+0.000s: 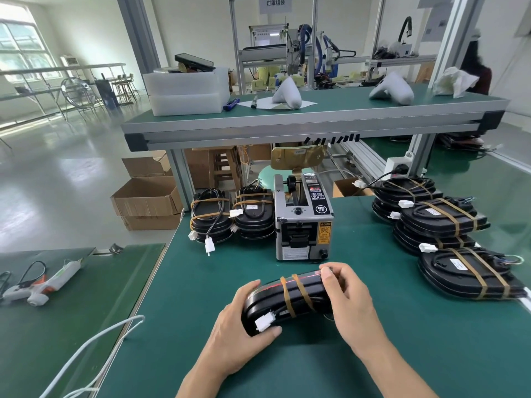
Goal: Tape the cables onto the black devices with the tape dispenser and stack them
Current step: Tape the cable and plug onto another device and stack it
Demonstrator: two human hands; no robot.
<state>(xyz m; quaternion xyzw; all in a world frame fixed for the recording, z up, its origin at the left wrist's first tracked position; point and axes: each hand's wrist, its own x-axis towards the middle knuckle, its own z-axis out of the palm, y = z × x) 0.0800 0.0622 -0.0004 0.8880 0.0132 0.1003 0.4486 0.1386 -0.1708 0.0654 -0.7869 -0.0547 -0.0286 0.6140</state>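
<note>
Both hands grip one taped device (290, 300) mid-bench: left hand (244, 326) curled round its near end, right hand (349, 297) pinching far end. Dispenser (303, 218) just behind.

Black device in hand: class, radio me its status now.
Left hand and right hand both grip black device. Two tape strips hold its cable. Tape dispenser just beyond; nothing between.
</note>
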